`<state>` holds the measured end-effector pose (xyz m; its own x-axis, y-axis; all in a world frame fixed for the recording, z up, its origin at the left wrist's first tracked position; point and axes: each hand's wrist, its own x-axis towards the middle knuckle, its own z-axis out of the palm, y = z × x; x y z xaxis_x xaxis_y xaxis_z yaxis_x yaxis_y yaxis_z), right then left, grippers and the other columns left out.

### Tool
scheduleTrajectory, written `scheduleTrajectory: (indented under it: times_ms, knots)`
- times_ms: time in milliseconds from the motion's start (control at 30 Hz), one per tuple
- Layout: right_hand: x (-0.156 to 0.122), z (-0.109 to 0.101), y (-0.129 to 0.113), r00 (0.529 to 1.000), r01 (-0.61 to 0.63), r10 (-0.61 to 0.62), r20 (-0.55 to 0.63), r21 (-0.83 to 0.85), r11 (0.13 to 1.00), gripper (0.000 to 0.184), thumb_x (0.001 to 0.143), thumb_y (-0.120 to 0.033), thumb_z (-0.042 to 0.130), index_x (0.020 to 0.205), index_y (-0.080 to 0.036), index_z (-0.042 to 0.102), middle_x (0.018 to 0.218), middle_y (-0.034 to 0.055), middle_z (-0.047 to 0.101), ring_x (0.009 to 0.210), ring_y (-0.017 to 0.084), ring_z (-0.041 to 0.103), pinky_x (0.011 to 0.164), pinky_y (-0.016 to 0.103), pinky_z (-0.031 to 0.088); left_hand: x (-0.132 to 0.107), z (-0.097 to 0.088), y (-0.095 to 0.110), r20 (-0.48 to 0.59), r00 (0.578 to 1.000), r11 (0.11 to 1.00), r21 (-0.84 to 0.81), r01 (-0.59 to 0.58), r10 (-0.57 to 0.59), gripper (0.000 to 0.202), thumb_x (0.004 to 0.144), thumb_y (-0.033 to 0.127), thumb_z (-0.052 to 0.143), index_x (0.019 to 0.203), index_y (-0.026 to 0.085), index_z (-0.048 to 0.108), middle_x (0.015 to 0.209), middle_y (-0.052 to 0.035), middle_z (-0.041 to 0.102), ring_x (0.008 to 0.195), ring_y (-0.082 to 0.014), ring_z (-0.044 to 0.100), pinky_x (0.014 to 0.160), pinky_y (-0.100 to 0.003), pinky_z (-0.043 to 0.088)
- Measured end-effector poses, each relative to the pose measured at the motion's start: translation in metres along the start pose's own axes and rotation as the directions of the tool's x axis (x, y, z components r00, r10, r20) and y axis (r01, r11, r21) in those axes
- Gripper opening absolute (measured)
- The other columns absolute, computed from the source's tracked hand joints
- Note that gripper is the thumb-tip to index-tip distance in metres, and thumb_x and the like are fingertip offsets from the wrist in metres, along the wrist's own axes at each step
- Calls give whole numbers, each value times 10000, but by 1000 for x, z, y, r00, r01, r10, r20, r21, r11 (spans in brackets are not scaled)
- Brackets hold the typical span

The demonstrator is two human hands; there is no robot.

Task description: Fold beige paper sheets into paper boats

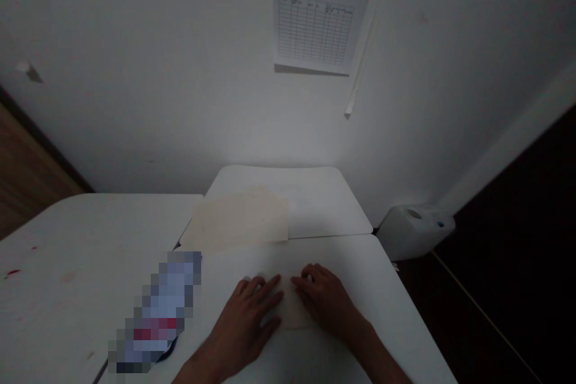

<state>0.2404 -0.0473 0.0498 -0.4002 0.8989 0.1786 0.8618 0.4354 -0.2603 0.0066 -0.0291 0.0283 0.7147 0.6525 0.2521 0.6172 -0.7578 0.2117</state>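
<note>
My left hand (249, 318) lies flat on the white table (387, 288), its fingers stretched out and pointing forward. My right hand (324, 300) rests beside it with the fingers bent slightly down onto the surface. Both press on a pale sheet or folded piece (290, 312) lying between and under them; the fingertips nearly meet. Neither hand holds anything that I can make out.
A cream sheet of paper (240, 219) lies further back across the table join. A blurred-out object (157, 312) sits at the left. A second white table (81, 252) stands to the left. A printed chart (315, 27) hangs on the wall. A white container (416, 228) stands on the floor at right.
</note>
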Motion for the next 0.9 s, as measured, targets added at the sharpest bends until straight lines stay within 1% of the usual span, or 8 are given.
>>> scheduleTrajectory:
  times_ms: [100,200,433,633,733,833,867,900]
  knots:
    - [6,1,-5,996,48,-47,81,-9,999,358,952,-203,475,1295,-296,514,1018,52,554,920,177,522,816,296,418,0,-3,4,5,1000,1000,6,4,-4,434,923,327,531,1355,324,487,1450,-17,469,1206,-294,499,989,-515,399]
    - [7,1,-6,992,46,-42,119,-31,998,443,922,-202,491,1346,-326,462,1017,56,544,908,192,514,813,314,405,-1,-5,7,10,1000,1000,10,-4,4,419,937,311,510,1355,305,487,1428,-23,496,1195,-290,518,990,-512,413]
    - [8,0,-9,987,33,-22,158,-66,997,497,898,-203,488,1377,-330,438,1066,74,552,949,218,504,825,328,387,-19,-5,11,36,992,992,32,-124,123,428,959,247,465,1383,300,457,1368,-26,559,1192,-258,561,1017,-445,435]
    - [7,2,-9,988,9,2,152,-66,998,525,878,-199,501,1377,-348,436,1082,71,542,963,226,494,844,341,382,-33,-25,25,32,968,968,-26,-249,249,431,964,205,416,1382,304,460,1317,-25,603,1148,-223,589,993,-376,464]
    - [6,2,-9,990,3,4,144,-50,999,527,873,-186,504,1375,-336,441,1052,68,539,946,220,490,842,338,377,-34,-31,29,30,970,966,-100,-238,242,373,957,210,430,1305,299,533,1202,-30,672,1075,-226,619,943,-374,502]
    - [5,4,-9,991,0,5,131,-31,1000,513,882,-187,499,1372,-328,445,1042,66,537,949,216,484,845,335,374,-28,-22,27,21,981,963,-196,-183,191,288,949,200,427,1149,269,622,888,-35,727,843,-202,659,747,-314,570]
    - [5,5,-9,992,-2,5,125,-27,1000,510,885,-189,499,1373,-328,443,1044,65,536,955,217,482,849,336,374,-26,-17,26,-26,987,963,-217,-159,157,285,947,188,414,1126,248,627,826,-39,715,794,-194,655,691,-294,575]
    - [4,6,-8,993,-2,5,119,-24,1000,507,888,-192,500,1374,-327,442,1049,65,536,963,218,480,854,337,374,-23,-12,23,-91,991,968,-226,-113,94,304,950,174,397,1165,227,605,859,-49,718,835,-196,655,721,-299,578]
